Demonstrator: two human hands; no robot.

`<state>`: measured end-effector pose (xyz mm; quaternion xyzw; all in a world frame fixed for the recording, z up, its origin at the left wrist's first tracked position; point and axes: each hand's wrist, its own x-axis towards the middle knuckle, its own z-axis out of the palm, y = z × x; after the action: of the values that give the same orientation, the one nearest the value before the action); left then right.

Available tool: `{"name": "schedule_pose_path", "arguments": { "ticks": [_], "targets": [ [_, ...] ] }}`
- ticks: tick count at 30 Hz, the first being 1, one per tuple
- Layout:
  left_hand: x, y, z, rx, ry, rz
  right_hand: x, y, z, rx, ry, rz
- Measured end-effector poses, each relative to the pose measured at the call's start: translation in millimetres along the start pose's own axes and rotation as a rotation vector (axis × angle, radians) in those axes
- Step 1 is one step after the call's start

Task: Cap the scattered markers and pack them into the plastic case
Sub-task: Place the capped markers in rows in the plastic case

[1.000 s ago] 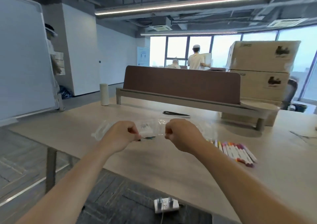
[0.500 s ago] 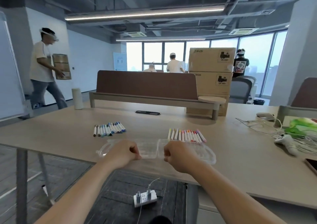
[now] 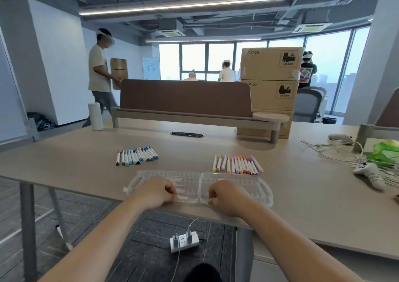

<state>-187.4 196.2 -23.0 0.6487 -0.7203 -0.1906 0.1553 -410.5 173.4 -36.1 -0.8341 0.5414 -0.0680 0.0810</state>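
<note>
A clear plastic case lies opened flat near the front edge of the table, both halves empty. My left hand is curled on the near edge of its left half. My right hand is curled on the near edge of its right half. Both seem to pinch the plastic. Beyond the case, a row of several blue, green and brown markers lies at the left. A row of yellow, orange, pink and purple markers lies at the right. All look capped.
A white game controller, tangled cables and a green object sit at the right. A brown divider, cardboard boxes and a white cylinder stand at the back. A person carries a box past.
The case has come down from in front of me to lie open flat on the table's near edge, my hands still on it. My view turned right. A person walked along the far left.
</note>
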Motion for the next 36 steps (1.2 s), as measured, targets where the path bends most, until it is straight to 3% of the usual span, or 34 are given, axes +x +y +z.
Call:
{"name": "schedule_pose_path", "arguments": {
  "ticks": [5,10,19,30,36],
  "targets": [
    [8,12,0,-0.075,0.031,0.025,-1,5,-6,0.084,-0.039,0.045],
    [28,44,2,-0.200,0.066,0.074,-1,21,-30,0.097,0.035,0.103],
    [110,98,25,-0.214,0.084,0.134,68,134,-41,0.094,0.312,0.480],
    [189,136,39,-0.207,0.022,0.202,140,187,-45,-0.134,-0.049,0.593],
    [194,146,43,-0.236,0.015,0.189,143,190,-44,-0.102,-0.082,0.596]
  ]
}}
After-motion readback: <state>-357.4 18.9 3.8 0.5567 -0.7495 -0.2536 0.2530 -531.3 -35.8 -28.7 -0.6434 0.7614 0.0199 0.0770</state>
